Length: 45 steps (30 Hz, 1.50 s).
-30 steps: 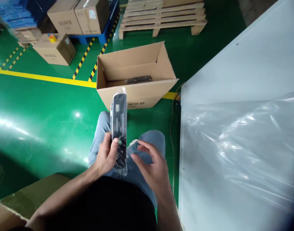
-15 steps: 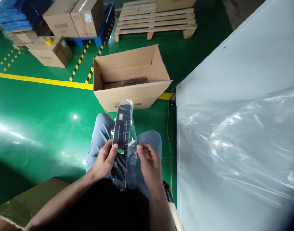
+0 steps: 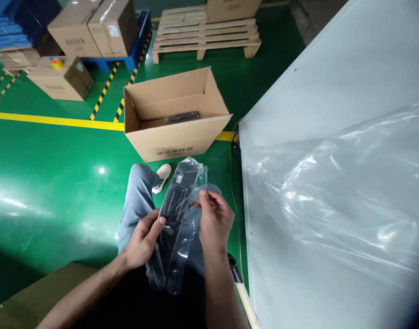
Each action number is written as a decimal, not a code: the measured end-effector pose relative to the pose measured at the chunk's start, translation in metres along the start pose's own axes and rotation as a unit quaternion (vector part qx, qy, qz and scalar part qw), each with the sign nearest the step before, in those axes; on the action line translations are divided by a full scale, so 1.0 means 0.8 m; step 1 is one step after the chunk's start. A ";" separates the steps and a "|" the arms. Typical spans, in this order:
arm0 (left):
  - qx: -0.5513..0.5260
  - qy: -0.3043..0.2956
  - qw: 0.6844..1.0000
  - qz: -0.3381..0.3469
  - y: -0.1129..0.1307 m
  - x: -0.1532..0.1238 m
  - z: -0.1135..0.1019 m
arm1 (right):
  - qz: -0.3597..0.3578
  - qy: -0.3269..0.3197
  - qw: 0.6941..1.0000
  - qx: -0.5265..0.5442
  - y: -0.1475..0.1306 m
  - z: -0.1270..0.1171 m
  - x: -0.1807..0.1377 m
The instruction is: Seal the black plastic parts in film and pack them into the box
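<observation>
The part [image 3: 178, 194] was a long, flat, black piece with rounded ends, matt, with faint pale lines and a small pale mark near its far end. It sat inside a clear bag [image 3: 182, 237], thin glossy film that creased and caught the light, longer than the part and hanging loose below it. Part and bag were held tilted over the person's lap, above the blue jeans [image 3: 136, 201], far end leaning to the right.

The left hand [image 3: 142, 237] gripped the part through the film at mid-length, thumb on top and fingers curled beneath, closed on it. The right hand [image 3: 212, 219] pinched the film at the bag's right edge between thumb and forefinger, just beside the part, the other fingers loosely bent.

Ahead on the glossy green floor [image 3: 51, 183] stood an open box [image 3: 175, 116] of brown corrugated card, flaps out, with dark print on its near wall and a dark flat piece [image 3: 182, 117] lying along its back wall. A white shoe [image 3: 162, 175] rested on the floor just in front of the box. A yellow line [image 3: 51, 120] ran across the floor behind it.

To the right, a pale grey worktop [image 3: 333, 91] filled the view; a big sheet of wrinkled clear film [image 3: 333, 196] lay over its near part, reaching its left edge. A wooden pallet [image 3: 206, 34] of bare slats lay beyond the box, and closed cartons [image 3: 93, 27] stood at the far left.
</observation>
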<state>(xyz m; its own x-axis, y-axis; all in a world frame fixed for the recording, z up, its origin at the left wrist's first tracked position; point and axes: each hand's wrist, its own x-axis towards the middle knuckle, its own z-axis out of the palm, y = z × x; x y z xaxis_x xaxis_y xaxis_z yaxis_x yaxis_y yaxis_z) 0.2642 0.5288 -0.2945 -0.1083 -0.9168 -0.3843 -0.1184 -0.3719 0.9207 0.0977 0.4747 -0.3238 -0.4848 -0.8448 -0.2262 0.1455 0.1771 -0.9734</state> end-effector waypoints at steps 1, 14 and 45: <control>-0.037 -0.013 0.999 -0.023 0.001 0.000 0.000 | 0.017 -0.004 1.000 0.019 0.004 -0.003 0.001; -0.046 -0.087 0.994 -0.050 -0.001 -0.006 -0.010 | -0.002 0.045 0.998 0.050 -0.027 -0.017 0.026; -0.034 0.126 0.991 -0.010 0.001 0.033 0.019 | -0.140 -0.158 0.959 -0.188 -0.005 -0.008 -0.071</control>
<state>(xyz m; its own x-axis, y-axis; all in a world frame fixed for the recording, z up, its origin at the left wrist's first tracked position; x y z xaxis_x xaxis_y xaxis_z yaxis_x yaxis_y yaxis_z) 0.2462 0.5065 -0.3050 0.1435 -0.9131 -0.3817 -0.0499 -0.3919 0.9187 0.1191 0.5248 -0.3073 -0.1658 -0.9861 0.0117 -0.3020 0.0395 -0.9525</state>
